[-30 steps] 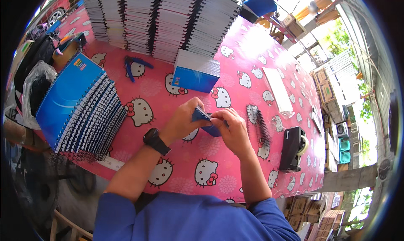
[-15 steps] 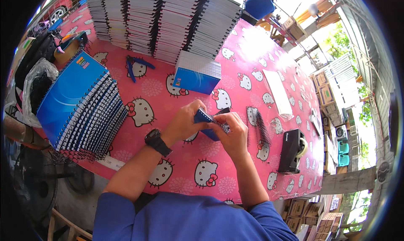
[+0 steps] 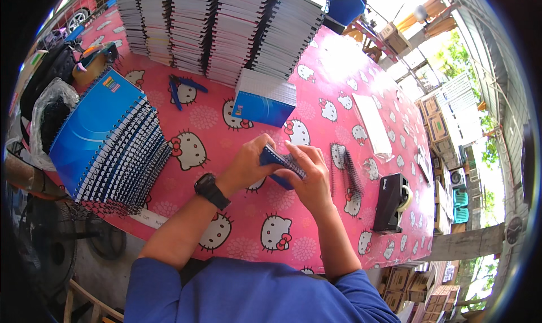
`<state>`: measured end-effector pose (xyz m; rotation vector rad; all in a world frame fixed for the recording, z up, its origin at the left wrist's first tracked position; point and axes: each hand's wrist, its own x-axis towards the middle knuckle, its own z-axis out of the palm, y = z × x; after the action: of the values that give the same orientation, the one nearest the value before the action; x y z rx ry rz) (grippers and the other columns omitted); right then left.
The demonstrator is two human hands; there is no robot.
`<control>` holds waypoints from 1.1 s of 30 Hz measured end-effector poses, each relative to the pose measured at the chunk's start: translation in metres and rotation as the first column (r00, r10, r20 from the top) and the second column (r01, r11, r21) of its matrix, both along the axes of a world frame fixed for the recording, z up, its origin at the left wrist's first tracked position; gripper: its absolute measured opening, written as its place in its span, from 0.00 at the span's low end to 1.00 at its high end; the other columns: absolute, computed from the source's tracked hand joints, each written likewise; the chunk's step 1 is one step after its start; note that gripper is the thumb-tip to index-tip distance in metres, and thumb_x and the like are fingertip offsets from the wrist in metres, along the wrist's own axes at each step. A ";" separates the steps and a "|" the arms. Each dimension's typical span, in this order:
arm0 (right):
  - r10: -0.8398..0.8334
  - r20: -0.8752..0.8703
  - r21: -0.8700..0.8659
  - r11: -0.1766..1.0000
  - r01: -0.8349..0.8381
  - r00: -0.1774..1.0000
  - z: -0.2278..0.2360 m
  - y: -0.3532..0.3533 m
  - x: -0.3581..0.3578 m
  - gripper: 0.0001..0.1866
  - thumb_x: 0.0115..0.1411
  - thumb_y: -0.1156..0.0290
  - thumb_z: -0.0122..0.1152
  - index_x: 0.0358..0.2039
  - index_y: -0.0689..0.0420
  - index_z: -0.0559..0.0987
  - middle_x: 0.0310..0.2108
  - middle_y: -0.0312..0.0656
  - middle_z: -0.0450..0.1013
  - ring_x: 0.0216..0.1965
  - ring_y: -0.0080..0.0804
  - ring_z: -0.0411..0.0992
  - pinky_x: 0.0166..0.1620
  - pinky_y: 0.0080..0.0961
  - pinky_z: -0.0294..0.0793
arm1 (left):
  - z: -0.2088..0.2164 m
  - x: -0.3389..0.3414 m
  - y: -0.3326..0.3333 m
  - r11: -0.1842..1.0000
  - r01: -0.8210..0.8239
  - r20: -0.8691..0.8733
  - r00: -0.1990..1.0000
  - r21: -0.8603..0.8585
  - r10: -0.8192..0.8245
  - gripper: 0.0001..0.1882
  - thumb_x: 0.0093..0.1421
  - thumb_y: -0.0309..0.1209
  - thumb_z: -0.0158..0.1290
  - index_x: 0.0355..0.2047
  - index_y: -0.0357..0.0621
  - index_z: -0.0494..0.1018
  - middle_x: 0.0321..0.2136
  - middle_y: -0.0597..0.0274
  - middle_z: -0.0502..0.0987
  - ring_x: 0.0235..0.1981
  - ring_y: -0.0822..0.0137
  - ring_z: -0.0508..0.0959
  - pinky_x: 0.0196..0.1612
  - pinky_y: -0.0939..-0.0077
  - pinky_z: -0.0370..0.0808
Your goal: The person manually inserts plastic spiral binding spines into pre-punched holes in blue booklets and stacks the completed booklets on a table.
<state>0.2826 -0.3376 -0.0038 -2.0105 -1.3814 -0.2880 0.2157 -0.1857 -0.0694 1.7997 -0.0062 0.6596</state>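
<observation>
A small blue notebook (image 3: 283, 181) is held above the table, tilted, with a row of binding holes or coil loops along its upper right edge. My left hand (image 3: 253, 164), with a black watch on the wrist, is closed on its left end, thumb across the cover. My right hand (image 3: 312, 175) grips the bound edge, its thumb and fingers along the loops. Just beyond the hands stands a block of loose sheets with blue covers (image 3: 264, 100). Dark spiral coils (image 3: 353, 175) lie right of my right hand.
A fanned stack of blue spiral notebooks (image 3: 104, 134) sits at left, with blue-handled pliers (image 3: 183, 90) beyond it. Tall notebook stacks (image 3: 226, 32) line the far side. At right are a black tape dispenser (image 3: 389, 203) and a white strip (image 3: 372, 125) on the pink tablecloth (image 3: 243, 247).
My right hand's fingers have shifted up along the notebook's bound edge, uncovering more of the loops. A dark piece beside the fingers is out of sight now. My left hand keeps its hold.
</observation>
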 end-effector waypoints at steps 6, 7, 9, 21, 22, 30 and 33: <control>-0.030 -0.151 -0.074 0.997 0.019 0.988 -0.005 -0.005 0.005 0.19 0.54 0.76 0.60 0.48 0.55 0.75 0.39 0.47 0.74 0.36 0.38 0.73 0.42 0.33 0.72 | -0.002 0.000 0.005 0.997 0.065 -0.057 0.996 -0.052 -0.068 0.23 0.43 0.34 0.68 0.31 0.46 0.64 0.23 0.71 0.67 0.25 0.81 0.66 0.27 0.82 0.66; -0.068 -0.303 -0.073 0.996 0.048 0.951 -0.003 -0.005 0.012 0.20 0.55 0.75 0.60 0.50 0.55 0.73 0.40 0.48 0.74 0.38 0.38 0.74 0.44 0.33 0.72 | -0.005 0.000 0.007 0.987 0.126 -0.069 0.989 -0.099 -0.133 0.22 0.43 0.33 0.68 0.31 0.46 0.64 0.23 0.73 0.66 0.26 0.81 0.66 0.28 0.83 0.65; -0.031 -0.380 -0.094 0.996 -0.005 0.925 0.005 -0.008 0.039 0.24 0.56 0.72 0.60 0.55 0.54 0.69 0.42 0.47 0.75 0.42 0.38 0.74 0.48 0.30 0.71 | -0.014 0.000 0.015 0.973 0.177 -0.083 0.978 -0.147 -0.190 0.22 0.44 0.33 0.68 0.31 0.47 0.64 0.24 0.74 0.66 0.27 0.81 0.66 0.29 0.83 0.65; 0.078 -0.848 0.017 0.993 -0.119 0.523 -0.022 -0.037 0.050 0.22 0.48 0.77 0.60 0.47 0.58 0.76 0.37 0.44 0.76 0.42 0.34 0.71 0.47 0.27 0.68 | -0.020 0.003 0.021 0.804 0.408 -0.177 0.835 -0.433 -0.520 0.22 0.47 0.31 0.67 0.33 0.48 0.63 0.28 0.75 0.64 0.31 0.82 0.64 0.34 0.84 0.64; 0.228 -0.862 0.144 0.966 -0.213 0.453 -0.015 -0.037 0.045 0.22 0.47 0.79 0.59 0.46 0.59 0.76 0.37 0.43 0.76 0.40 0.33 0.71 0.46 0.27 0.69 | -0.023 0.002 0.022 0.821 0.394 -0.164 0.855 -0.413 -0.493 0.23 0.45 0.34 0.68 0.33 0.47 0.63 0.27 0.75 0.65 0.30 0.81 0.65 0.33 0.83 0.64; 0.201 -0.755 0.045 0.965 -0.258 0.624 -0.014 -0.029 0.036 0.22 0.41 0.84 0.60 0.41 0.59 0.79 0.39 0.43 0.75 0.42 0.30 0.71 0.47 0.27 0.68 | -0.017 0.003 0.020 0.859 0.391 -0.208 0.858 -0.331 -0.470 0.22 0.45 0.29 0.67 0.33 0.48 0.63 0.28 0.76 0.64 0.31 0.82 0.64 0.34 0.85 0.63; 0.067 -0.545 -0.131 0.978 -0.164 0.836 -0.021 -0.019 0.046 0.24 0.41 0.83 0.60 0.43 0.56 0.79 0.39 0.44 0.76 0.41 0.36 0.71 0.48 0.30 0.68 | -0.019 0.004 0.020 0.835 0.415 -0.157 0.855 -0.362 -0.494 0.22 0.45 0.27 0.67 0.33 0.49 0.64 0.27 0.77 0.65 0.31 0.82 0.65 0.34 0.84 0.63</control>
<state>0.3290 -0.3570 -0.0251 -1.9233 -1.1780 0.4446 0.2200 -0.1653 -0.0887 1.4759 -0.1552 0.0789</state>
